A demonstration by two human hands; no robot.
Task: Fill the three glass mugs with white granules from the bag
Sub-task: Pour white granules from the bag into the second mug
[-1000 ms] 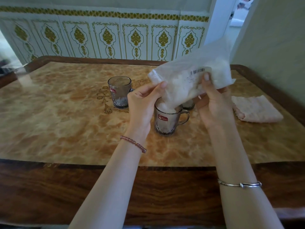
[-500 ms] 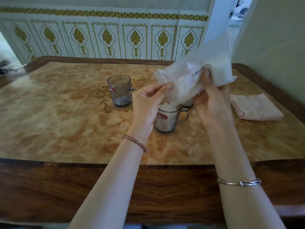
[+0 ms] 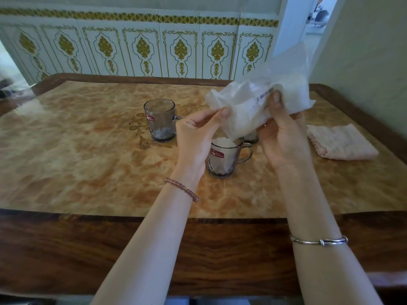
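Layout on the table (image 3: 88,164): one mug (image 3: 222,158) stands nearest the viewer, at centre, holding granules (image 3: 222,142). A second mug (image 3: 160,122) stands behind it to the left; a third (image 3: 251,137), mostly hidden, just behind to the right. The bag (image 3: 259,102) hangs above the near mug. A folded cloth (image 3: 340,143) lies far right.

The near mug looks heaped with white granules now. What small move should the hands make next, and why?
Probably tip the bag back up to stop the flow. The near mug shows granules heaped at its rim, so more would likely spill. The left hand and right hand both hold the bag. The far-left mug looks nearly empty; it seems the next target.
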